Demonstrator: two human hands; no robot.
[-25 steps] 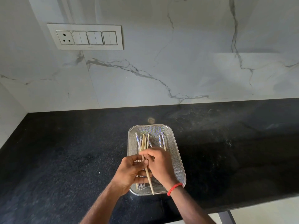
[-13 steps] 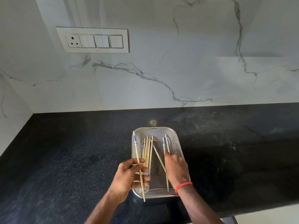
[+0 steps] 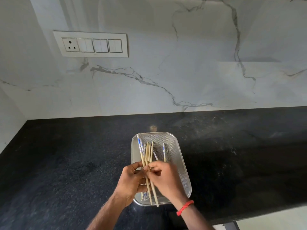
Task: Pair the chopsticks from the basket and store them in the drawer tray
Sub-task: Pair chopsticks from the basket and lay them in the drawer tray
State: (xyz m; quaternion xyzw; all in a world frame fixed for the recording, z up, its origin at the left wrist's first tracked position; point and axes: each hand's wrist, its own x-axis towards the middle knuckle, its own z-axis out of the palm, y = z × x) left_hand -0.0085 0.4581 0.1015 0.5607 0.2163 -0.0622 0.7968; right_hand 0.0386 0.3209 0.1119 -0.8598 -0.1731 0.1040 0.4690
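A silver mesh basket stands on the black counter, holding several bamboo chopsticks with blue-patterned white ends. My left hand is closed around a chopstick pair held above the basket, blue tips pointing away. My right hand pinches the same sticks from the right, fingertips touching the left hand. Loose chopsticks lie in the basket behind the hands. No drawer or drawer tray is in view.
The black granite counter runs left and right of the basket, with a marble wall behind and a corner at far left. A switch plate is on the wall. The counter's front edge is at lower right.
My right hand has come left from the basket's right side and joined my left hand on the held chopsticks. A second stick now lies against the one in my left hand.
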